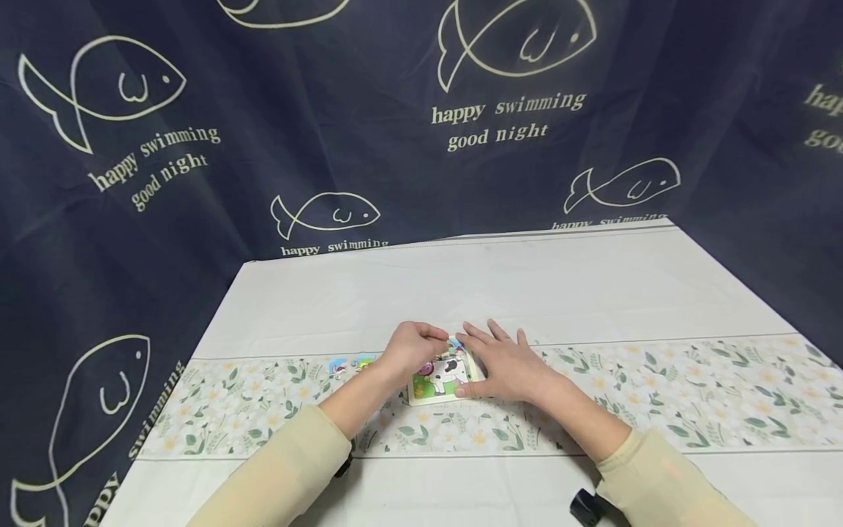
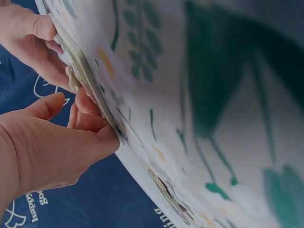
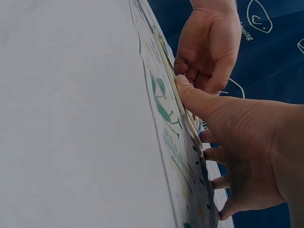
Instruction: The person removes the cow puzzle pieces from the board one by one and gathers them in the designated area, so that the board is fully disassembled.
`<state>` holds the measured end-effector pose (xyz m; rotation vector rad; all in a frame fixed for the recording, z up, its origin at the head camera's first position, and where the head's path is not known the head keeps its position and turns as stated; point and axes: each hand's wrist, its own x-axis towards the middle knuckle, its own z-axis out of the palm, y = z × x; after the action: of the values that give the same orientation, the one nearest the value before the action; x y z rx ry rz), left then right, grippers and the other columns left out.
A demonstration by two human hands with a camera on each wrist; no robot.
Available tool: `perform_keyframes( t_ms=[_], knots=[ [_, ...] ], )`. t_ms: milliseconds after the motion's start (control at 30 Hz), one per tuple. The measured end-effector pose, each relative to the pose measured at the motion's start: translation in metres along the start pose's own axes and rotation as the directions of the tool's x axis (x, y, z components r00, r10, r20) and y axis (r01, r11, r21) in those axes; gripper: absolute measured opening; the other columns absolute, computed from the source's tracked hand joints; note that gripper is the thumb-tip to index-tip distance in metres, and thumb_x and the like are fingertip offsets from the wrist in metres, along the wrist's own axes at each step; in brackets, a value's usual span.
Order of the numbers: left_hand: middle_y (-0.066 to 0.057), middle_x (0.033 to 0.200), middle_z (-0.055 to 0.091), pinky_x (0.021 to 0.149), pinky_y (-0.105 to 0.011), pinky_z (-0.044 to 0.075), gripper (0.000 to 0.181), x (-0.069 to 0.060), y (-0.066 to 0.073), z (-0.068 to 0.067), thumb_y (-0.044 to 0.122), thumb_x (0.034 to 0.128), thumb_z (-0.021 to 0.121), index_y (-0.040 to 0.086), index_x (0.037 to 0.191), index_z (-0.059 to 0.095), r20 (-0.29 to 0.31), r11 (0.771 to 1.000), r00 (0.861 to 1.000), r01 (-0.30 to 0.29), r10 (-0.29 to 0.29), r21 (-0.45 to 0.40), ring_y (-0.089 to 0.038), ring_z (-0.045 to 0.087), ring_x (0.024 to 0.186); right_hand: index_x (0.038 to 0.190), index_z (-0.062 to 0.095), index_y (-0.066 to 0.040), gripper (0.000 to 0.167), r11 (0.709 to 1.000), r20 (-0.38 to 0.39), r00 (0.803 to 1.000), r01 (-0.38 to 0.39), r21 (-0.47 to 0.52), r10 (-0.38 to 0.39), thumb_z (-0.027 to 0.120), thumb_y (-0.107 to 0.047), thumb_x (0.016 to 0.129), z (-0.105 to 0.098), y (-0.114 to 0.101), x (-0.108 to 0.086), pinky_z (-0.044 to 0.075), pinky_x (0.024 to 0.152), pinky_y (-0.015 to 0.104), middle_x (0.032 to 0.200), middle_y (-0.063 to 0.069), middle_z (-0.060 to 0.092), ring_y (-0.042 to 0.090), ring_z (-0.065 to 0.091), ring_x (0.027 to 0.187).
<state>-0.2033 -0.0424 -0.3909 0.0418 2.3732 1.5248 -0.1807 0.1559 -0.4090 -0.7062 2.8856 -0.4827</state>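
A small tray puzzle (image 1: pixel 443 380) with a black-and-white cow picture lies on the floral band of the table. My left hand (image 1: pixel 411 350) reaches over its far left part, fingers curled. At its fingertips, a small pale puzzle piece (image 2: pixel 72 79) stands tilted above the board in the left wrist view; the fingers seem to pinch it, though the contact is partly hidden. My right hand (image 1: pixel 514 368) lies at the board's right side, its thumb (image 3: pixel 187 88) on the near edge and its other fingers spread along the far right side.
More colourful puzzle pieces (image 1: pixel 349 364) lie left of the board, partly behind my left forearm. The table (image 1: pixel 461 285) has a white cover with a floral band. A dark blue curtain (image 1: pixel 395 146) with fish drawings hangs behind it.
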Motion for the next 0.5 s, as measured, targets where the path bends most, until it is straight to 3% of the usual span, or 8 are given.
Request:
perform_keyframes(
  t_ms=[200, 500],
  knots=[
    [-0.004, 0.093, 0.068, 0.072, -0.034, 0.054, 0.019, 0.0023, 0.0, 0.0076, 0.01, 0.0932, 0.073, 0.004, 0.111, 0.07, -0.014, 0.999, 0.999, -0.034, 0.035, 0.028, -0.02, 0.064, 0.084, 0.156, 0.039, -0.013, 0.097, 1.0, 0.007, 1.0, -0.003, -0.014, 0.003, 0.069, -0.069, 0.083, -0.0007, 0.0002, 0.0005, 0.013, 0.104, 0.08, 0.164, 0.009, 0.028, 0.049, 0.018, 0.148],
    [-0.003, 0.087, 0.069, 0.068, -0.032, 0.053, 0.022, 0.0036, -0.0011, 0.0093, 0.011, 0.0909, 0.076, 0.004, 0.111, 0.071, -0.026, 0.999, 1.0, 0.005, -0.004, 0.054, -0.018, 0.066, 0.081, 0.156, 0.039, -0.013, 0.097, 1.0, 0.012, 1.0, -0.004, -0.016, 0.005, 0.069, -0.07, 0.082, 0.0002, 0.0004, 0.0014, 0.013, 0.105, 0.08, 0.165, 0.009, 0.027, 0.048, 0.017, 0.148]
  ],
)
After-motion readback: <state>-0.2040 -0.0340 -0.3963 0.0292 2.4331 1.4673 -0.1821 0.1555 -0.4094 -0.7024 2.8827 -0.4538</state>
